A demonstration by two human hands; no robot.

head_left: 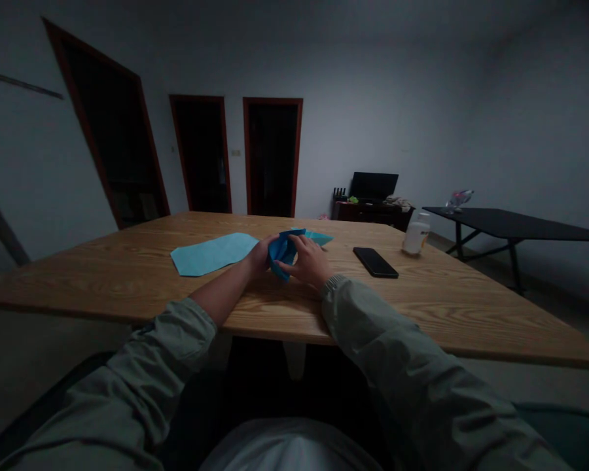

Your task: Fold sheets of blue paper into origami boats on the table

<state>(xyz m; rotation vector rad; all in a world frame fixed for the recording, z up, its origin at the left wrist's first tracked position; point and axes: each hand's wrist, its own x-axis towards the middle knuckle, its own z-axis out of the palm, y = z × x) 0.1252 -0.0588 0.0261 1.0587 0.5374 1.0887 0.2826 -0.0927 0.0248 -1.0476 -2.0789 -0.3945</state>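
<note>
A folded blue paper piece (278,251) is held between my two hands above the wooden table (285,314). My left hand (262,254) is closed on its left side, most of the fingers hidden behind the paper. On the right side, my right hand (308,260) has its thumb and fingers bent around the paper's edge. Flat on the table to the left lies a light blue paper sheet (211,254). Behind my right hand, a pointed light blue folded paper (322,238) shows in part.
To the right lie a black phone (375,262) and, farther back, a white bottle (415,234) standing upright. Beyond the table are a dark cabinet (368,212) with a screen (374,186) and a black table (520,222) with a clear object on it.
</note>
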